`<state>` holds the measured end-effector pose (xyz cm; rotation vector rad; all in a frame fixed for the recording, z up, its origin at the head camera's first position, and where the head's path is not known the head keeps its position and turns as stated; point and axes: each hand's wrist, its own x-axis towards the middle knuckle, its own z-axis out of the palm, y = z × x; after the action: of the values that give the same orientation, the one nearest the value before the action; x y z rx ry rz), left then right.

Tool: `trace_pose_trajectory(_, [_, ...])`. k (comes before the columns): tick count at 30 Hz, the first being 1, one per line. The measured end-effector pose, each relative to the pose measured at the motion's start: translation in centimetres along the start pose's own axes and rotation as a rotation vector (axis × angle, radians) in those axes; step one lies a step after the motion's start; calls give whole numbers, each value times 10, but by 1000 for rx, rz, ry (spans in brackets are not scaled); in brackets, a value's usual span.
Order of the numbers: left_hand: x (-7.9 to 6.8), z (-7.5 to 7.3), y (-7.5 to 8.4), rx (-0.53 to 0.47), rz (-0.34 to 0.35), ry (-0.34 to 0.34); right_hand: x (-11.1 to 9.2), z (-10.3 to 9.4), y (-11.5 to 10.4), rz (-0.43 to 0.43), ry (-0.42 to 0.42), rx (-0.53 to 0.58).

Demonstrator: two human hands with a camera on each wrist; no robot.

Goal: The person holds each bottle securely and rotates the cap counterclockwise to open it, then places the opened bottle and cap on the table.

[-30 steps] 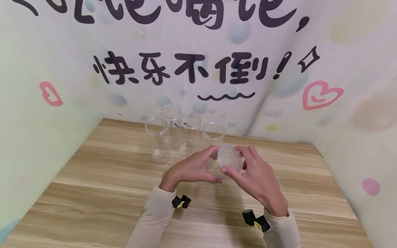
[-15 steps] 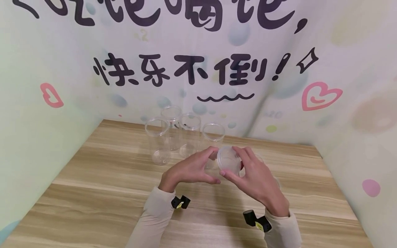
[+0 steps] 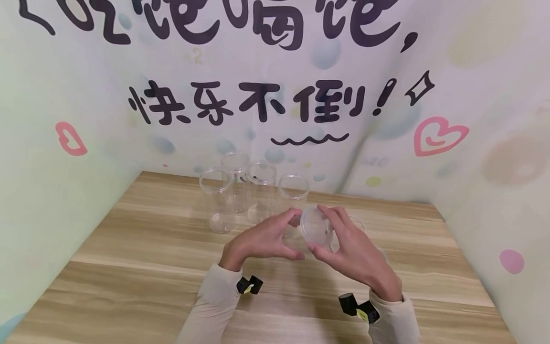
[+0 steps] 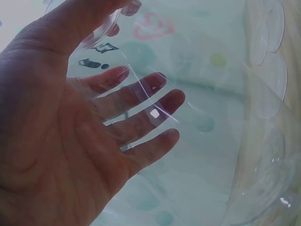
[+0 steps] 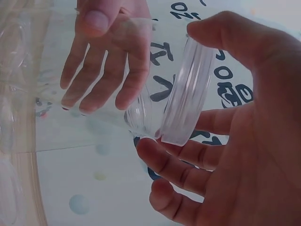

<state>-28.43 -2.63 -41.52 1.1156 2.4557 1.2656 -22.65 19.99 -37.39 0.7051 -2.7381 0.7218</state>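
Observation:
My left hand (image 3: 264, 239) curves its thumb and fingers around a clear plastic cup (image 3: 293, 239), whose see-through wall leaves its outline hard to make out. In the left wrist view, the fingers (image 4: 141, 125) show through clear plastic. Facing it, my right hand (image 3: 354, 248) pinches a short stack of round clear plastic lids (image 3: 316, 227) by the edge. The right wrist view shows the lid stack (image 5: 188, 94) on edge between the thumb and fingers, with another curved clear rim (image 5: 141, 115) close beside it. Whether lids and cup touch is unclear.
Several tall clear cups stand upright toward the back of the wooden table (image 3: 150, 267), including a front-left cup (image 3: 217, 205) and one behind my left hand, a right-hand cup (image 3: 294, 188). More clear round plastic (image 3: 357, 224) lies partly hidden behind my right hand. A printed backdrop (image 3: 258, 134) rises behind.
The head view has tilted slightly upward. My right hand has turned the lids a little, its fingers shifting along their edge. The left hand keeps its hold on the cup.

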Motion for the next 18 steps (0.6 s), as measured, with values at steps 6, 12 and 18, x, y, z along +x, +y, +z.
trace_pose_trajectory(6, [1, 1, 0, 7, 7, -13, -1, -1, 2, -14, -18, 33])
trace_pose_trajectory(12, [0, 2, 1, 9, 6, -20, -3, -4, 5, -35, -57, 60])
trace_pose_trajectory(18, [0, 2, 2, 5, 1, -18, -5, -7, 8, -46, -100, 100])
